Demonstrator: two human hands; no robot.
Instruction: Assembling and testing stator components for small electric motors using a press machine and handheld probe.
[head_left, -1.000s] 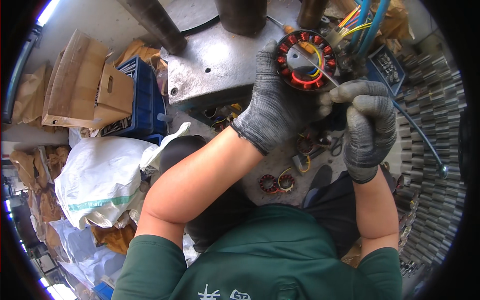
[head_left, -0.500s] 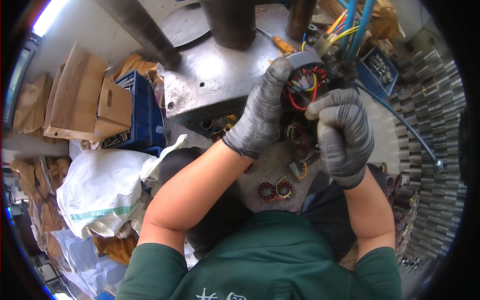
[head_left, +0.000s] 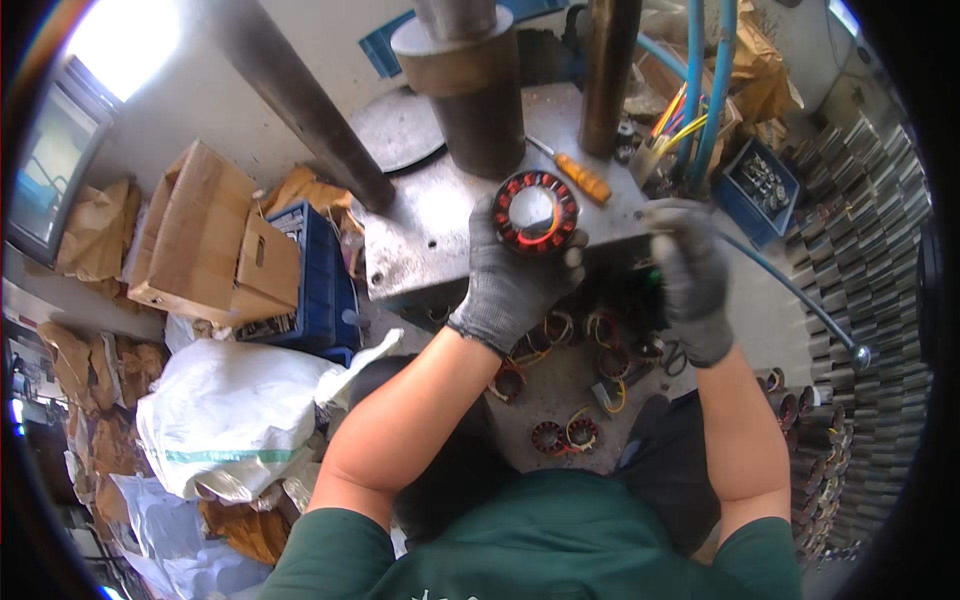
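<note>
My left hand (head_left: 515,285), in a grey knit glove, grips a ring-shaped motor stator (head_left: 506,222) with dark red windings around an open centre. The ring's face is turned up toward me, above the front of the metal press table (head_left: 420,262). A red and a yellow wire lie along its lower inner edge. My right hand (head_left: 692,285), gloved alike, is apart from the stator, by the table's right corner. Motion smears its fingers, so whether they hold anything does not show. A screwdriver (head_left: 582,178) with an orange-yellow handle lies on the table behind the stator.
More stators (head_left: 582,431) with loose wires lie on the floor below. A press ram (head_left: 470,110) and steel columns (head_left: 608,80) rise from the table. Left are a cardboard box (head_left: 195,245), blue crate (head_left: 325,285) and white sack (head_left: 235,415); right, stacked metal cylinders (head_left: 865,270).
The stator has turned from side-on to face-up in my left hand. My right hand has moved away from its wires toward the table corner. The whole view has shifted, showing more of the press.
</note>
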